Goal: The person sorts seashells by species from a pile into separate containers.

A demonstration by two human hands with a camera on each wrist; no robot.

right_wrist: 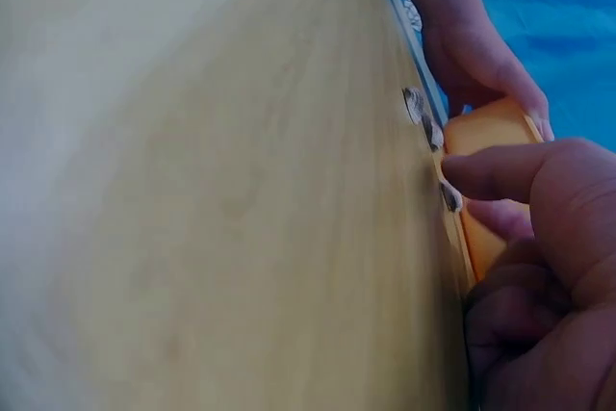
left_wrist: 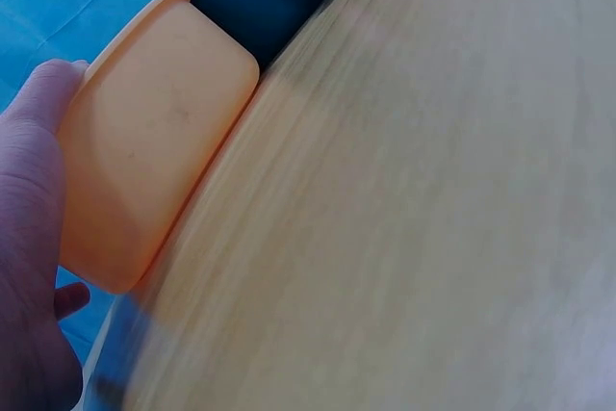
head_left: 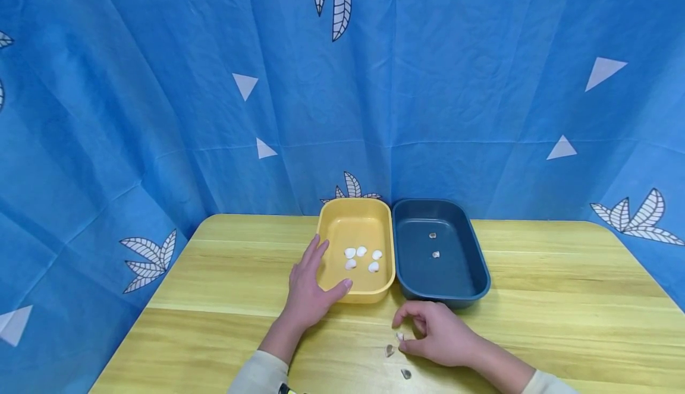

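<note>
My left hand [head_left: 310, 290] rests at the near left corner of a yellow plastic tray [head_left: 327, 281], fingers spread along its left rim and thumb over the near rim. Several white seashells [head_left: 361, 251] lie in this tray. Below the dark blue tray [head_left: 478, 263], my right hand [head_left: 441, 334] is low over the table, thumb and index finger apart on either side of a small pale seashell [head_left: 400, 336]. Close by lie a brown-grey seashell [head_left: 389, 350] and a darker one [head_left: 406, 374]. In the right wrist view, a shell [right_wrist: 450, 196] shows beside the fingertips.
Two small brownish shells [head_left: 436, 254] lie inside the dark blue tray. Both trays stand side by side near the far edge of the wooden table [head_left: 562, 299]. A blue patterned curtain [head_left: 455, 85] hangs behind and around the table.
</note>
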